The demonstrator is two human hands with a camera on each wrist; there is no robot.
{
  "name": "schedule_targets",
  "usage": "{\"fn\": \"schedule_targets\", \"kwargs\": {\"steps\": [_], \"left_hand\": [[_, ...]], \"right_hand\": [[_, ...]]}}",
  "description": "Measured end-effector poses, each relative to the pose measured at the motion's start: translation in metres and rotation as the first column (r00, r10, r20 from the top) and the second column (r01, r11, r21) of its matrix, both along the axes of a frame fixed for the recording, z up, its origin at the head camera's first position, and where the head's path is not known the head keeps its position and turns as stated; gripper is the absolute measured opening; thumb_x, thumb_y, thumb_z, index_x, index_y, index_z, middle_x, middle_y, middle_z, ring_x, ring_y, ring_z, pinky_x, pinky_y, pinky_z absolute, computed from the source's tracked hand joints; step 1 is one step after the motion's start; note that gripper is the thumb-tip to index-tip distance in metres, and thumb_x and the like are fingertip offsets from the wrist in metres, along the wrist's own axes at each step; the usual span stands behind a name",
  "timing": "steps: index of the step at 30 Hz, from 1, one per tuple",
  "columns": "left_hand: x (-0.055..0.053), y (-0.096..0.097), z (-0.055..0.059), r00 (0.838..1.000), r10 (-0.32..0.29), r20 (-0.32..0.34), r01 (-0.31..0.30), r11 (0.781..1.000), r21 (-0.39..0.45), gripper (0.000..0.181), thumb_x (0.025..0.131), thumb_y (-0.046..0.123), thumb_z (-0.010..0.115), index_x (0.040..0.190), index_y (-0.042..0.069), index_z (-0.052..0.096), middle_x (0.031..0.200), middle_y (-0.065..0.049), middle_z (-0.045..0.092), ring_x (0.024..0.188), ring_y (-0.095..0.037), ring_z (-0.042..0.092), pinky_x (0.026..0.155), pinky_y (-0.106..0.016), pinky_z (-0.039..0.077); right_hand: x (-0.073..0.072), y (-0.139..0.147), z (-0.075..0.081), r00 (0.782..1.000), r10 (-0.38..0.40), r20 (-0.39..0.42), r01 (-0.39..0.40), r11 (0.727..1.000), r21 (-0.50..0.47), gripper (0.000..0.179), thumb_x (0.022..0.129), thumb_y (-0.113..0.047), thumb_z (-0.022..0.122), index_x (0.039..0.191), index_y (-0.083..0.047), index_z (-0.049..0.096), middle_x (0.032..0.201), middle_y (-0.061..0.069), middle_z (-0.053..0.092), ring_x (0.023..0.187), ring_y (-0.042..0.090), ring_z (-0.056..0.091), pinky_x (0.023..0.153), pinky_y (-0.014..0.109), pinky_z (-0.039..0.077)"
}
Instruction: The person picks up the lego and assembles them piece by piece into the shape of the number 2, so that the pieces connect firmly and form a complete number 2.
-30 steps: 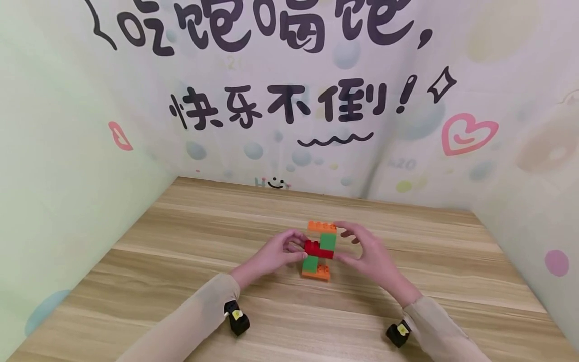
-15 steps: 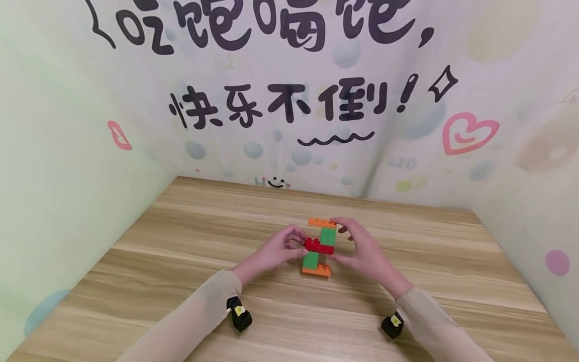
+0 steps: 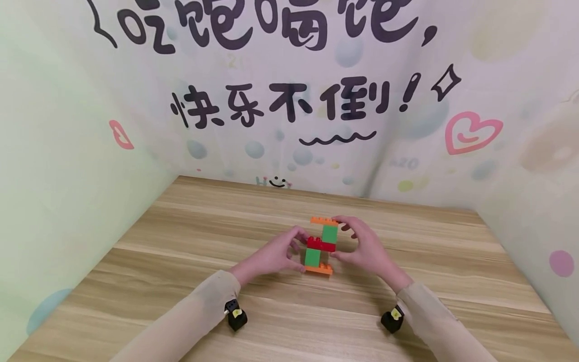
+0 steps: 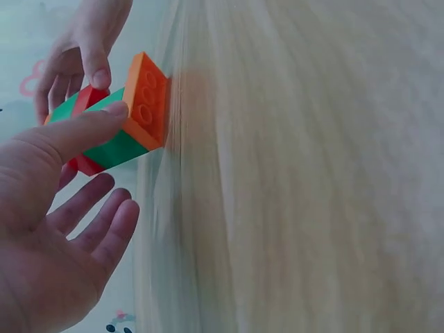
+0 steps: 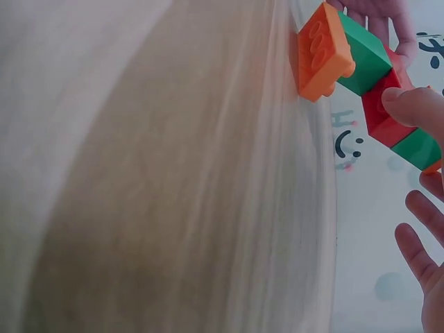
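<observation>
A zigzag stack of toy building bricks stands on end between my hands in the head view. Its bottom is an orange brick [image 3: 324, 270] at the tabletop, followed upward by a green brick [image 3: 312, 257], a red brick [image 3: 321, 245], another green brick [image 3: 329, 234] and an orange brick [image 3: 318, 220]. My left hand [image 3: 276, 254] pinches the stack from the left, its thumb low near the bottom orange brick and its index finger around the red one. From the right, my right hand [image 3: 373, 251] holds it, thumb on the red brick, index finger at the top orange brick.
The wood-grain table [image 3: 190, 226] reaches back to a printed cloth [image 3: 253, 161] with black lettering. Similar pale cloth hangs along both sides. A small black wrist camera [image 3: 235, 318] sits by the left cuff, another black camera [image 3: 392, 320] by the right.
The left thumb has slid down from beside the red brick to the bottom orange brick. The stack has shifted slightly away from me, with the right hand following it.
</observation>
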State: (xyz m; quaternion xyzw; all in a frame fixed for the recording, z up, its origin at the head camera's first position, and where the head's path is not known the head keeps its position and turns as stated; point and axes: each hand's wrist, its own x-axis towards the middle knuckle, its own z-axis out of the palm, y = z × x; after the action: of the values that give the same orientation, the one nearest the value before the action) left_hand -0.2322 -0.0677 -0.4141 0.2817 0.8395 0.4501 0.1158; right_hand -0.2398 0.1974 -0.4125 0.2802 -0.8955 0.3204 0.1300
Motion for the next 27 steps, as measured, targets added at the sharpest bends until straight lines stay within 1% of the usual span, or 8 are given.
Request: {"fn": "schedule_targets", "kwargs": {"steps": [4,8,10,12,19,23,27], "left_hand": [[0.001,0.004,0.000,0.998,0.009,-0.061,-0.014,0.997,-0.075,0.073,0.074,0.012,0.087,0.134,0.017,0.045,0.131,-0.004,0.057,0.111,-0.021,0.060,0.088,-0.034,0.054],[0.000,0.007,0.000,0.995,0.020,-0.100,-0.032,0.992,-0.120,0.075,0.073,0.014,0.088,0.134,0.017,0.045,0.130,-0.004,0.059,0.111,-0.020,0.061,0.091,-0.033,0.053],[-0.001,0.008,0.000,0.995,0.025,-0.101,-0.037,0.992,-0.122,0.075,0.072,0.014,0.089,0.134,0.017,0.045,0.129,-0.004,0.059,0.111,-0.020,0.061,0.093,-0.034,0.053],[-0.001,0.008,0.000,0.995,0.030,-0.096,-0.042,0.992,-0.120,0.075,0.072,0.015,0.089,0.133,0.017,0.046,0.129,-0.004,0.059,0.111,-0.021,0.061,0.094,-0.036,0.053],[-0.002,0.007,0.000,0.996,0.050,-0.078,-0.059,0.992,-0.110,0.074,0.072,0.018,0.089,0.133,0.019,0.048,0.128,-0.003,0.059,0.110,-0.020,0.061,0.095,-0.037,0.052],[-0.002,0.007,-0.001,0.996,0.065,-0.064,-0.071,0.992,-0.102,0.073,0.072,0.019,0.089,0.134,0.019,0.049,0.129,-0.004,0.060,0.111,-0.021,0.061,0.097,-0.038,0.052],[-0.002,0.007,-0.001,0.996,0.078,-0.041,-0.082,0.993,-0.088,0.073,0.072,0.020,0.089,0.134,0.018,0.050,0.129,-0.004,0.060,0.110,-0.023,0.061,0.097,-0.039,0.052]], "right_hand": [[-0.002,0.001,-0.001,1.000,0.001,-0.007,-0.001,1.000,-0.005,0.080,0.070,-0.022,0.090,0.139,-0.018,0.050,0.133,0.004,0.060,0.108,0.027,0.060,0.080,0.047,0.056],[-0.004,0.001,-0.001,1.000,-0.009,-0.009,0.009,1.000,0.001,0.079,0.070,-0.024,0.091,0.138,-0.019,0.051,0.132,0.003,0.061,0.106,0.023,0.060,0.078,0.039,0.055],[-0.005,0.001,-0.002,1.000,-0.013,0.000,0.013,1.000,0.001,0.079,0.070,-0.025,0.091,0.138,-0.019,0.051,0.132,0.002,0.061,0.105,0.021,0.060,0.078,0.036,0.055],[-0.005,0.001,-0.002,1.000,-0.009,0.009,0.009,1.000,-0.006,0.080,0.070,-0.024,0.091,0.138,-0.018,0.051,0.133,0.002,0.061,0.105,0.022,0.061,0.077,0.036,0.055],[-0.011,0.003,-0.002,0.998,0.023,0.053,-0.021,0.999,-0.029,0.081,0.071,-0.020,0.090,0.141,-0.014,0.050,0.136,0.008,0.060,0.109,0.028,0.061,0.080,0.046,0.056],[-0.014,0.006,-0.005,0.995,0.020,0.101,-0.019,1.000,-0.012,0.082,0.073,-0.026,0.088,0.143,-0.012,0.048,0.138,0.010,0.059,0.111,0.029,0.060,0.083,0.048,0.055],[-0.016,0.008,-0.007,0.988,0.007,0.157,-0.005,1.000,-0.012,0.083,0.075,-0.030,0.087,0.146,-0.015,0.047,0.140,0.011,0.058,0.114,0.029,0.060,0.087,0.050,0.055]]}}
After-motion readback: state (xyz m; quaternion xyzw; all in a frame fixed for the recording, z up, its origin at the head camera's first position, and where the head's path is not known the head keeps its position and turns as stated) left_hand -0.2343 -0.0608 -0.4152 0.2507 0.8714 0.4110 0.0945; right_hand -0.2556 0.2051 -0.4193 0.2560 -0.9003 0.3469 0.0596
